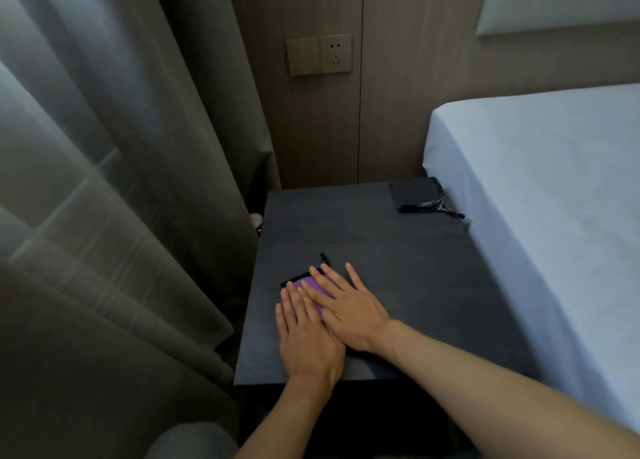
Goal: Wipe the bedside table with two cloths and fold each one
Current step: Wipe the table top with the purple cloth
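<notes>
Two flat hands, left (306,340) and right (351,311), fingers straight, nothing gripped, atop the purple cloth (323,288).

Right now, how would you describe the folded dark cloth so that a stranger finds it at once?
Start at the dark bedside table beside the white bed. At its far right corner, next to the mattress, lies the dark cloth, folded flat with a light-patterned edge. Unlike the purple cloth under the left hand and right hand, it lies untouched.
</notes>
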{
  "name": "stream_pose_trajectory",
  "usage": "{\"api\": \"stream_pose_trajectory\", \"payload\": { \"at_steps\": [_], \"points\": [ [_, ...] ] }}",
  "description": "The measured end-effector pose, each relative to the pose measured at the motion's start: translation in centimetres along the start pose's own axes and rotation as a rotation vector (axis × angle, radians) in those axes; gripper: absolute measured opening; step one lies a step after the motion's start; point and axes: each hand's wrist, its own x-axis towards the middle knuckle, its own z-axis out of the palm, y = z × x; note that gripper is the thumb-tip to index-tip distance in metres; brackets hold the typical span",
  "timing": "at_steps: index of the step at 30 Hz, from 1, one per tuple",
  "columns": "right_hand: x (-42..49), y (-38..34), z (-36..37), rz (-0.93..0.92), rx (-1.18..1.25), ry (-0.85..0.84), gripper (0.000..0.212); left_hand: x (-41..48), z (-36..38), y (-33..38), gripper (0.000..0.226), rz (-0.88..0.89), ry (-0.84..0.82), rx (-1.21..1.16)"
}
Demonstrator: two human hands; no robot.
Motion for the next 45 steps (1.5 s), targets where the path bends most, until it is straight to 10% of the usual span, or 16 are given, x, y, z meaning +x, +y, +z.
{"api": "stream_pose_trajectory", "payload": {
  "at_steps": [24, 45],
  "points": [
    [-12.6, 12.8, -0.3, 0.407, -0.069, 0.129, 0.065, 0.5, 3.5, 16.3, 0.072, 0.459, 0.06, -0.039],
    [-15.6, 4.5, 1.8, 1.049, 0.03, 0.296, 0.077, 2.7, 1.6, 13.9, 0.064, 1.135, -0.178, 0.109]
  ]
}}
